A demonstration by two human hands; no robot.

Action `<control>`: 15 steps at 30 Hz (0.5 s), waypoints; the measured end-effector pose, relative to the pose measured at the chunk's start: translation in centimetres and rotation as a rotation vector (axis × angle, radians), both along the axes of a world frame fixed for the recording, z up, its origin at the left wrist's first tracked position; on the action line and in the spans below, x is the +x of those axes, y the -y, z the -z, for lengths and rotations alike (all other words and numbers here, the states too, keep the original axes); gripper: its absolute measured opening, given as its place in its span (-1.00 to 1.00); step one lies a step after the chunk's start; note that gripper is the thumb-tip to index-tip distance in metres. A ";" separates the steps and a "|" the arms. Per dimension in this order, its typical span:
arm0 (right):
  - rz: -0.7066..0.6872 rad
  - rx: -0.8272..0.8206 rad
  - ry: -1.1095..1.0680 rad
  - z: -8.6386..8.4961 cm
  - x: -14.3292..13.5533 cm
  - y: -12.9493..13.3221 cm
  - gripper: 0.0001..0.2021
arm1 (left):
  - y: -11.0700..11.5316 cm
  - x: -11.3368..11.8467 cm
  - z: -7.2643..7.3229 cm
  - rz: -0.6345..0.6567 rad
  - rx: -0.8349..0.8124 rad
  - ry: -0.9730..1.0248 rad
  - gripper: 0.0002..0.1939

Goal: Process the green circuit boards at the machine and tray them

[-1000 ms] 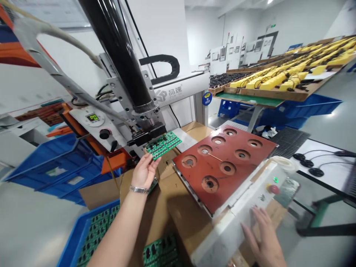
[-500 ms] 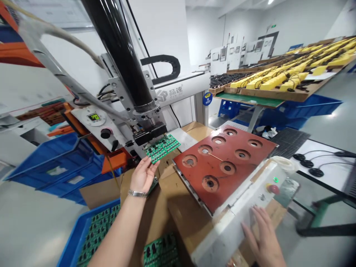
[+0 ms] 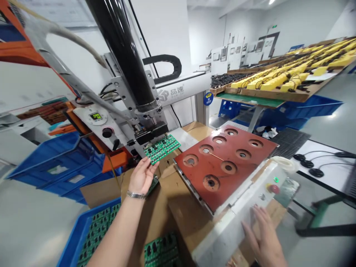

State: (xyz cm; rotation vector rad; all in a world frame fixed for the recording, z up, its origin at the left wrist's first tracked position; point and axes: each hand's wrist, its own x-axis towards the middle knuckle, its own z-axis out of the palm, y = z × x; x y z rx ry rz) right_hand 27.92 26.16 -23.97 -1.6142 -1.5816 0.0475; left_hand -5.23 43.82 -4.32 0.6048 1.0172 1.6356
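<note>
My left hand (image 3: 142,174) pinches the near edge of a green circuit board (image 3: 163,149), which sits beneath the black head (image 3: 151,133) of the machine. On the right, my right hand (image 3: 263,230) rests with its fingers apart on the white front panel (image 3: 236,222), below a red button (image 3: 274,188) and a green-lit button (image 3: 276,180). Between the hands lies a red plate (image 3: 222,163) with several round recesses; a thin rod crosses two of them.
A blue bin (image 3: 72,237) of circuit boards stands at the lower left, and more boards (image 3: 161,252) lie at the bottom centre. Blue crates (image 3: 55,163) are stacked at left. Yellow parts (image 3: 271,79) cover a table at back right. Black cables (image 3: 317,172) lie on a white surface at right.
The whole view has shifted very slightly. Both hands keep their places, the left on the board and the right on the panel.
</note>
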 end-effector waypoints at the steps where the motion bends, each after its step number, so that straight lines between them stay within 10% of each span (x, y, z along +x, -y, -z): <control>1: 0.001 -0.001 0.001 0.0 0.0 0.0 -0.47 | 0.0 0.0 0.0 0.003 0.000 0.000 -0.89; 15: -0.001 -0.007 0.003 0.2 0.0 0.0 -0.46 | 0.6 -0.4 0.1 0.009 -0.002 -0.018 -0.91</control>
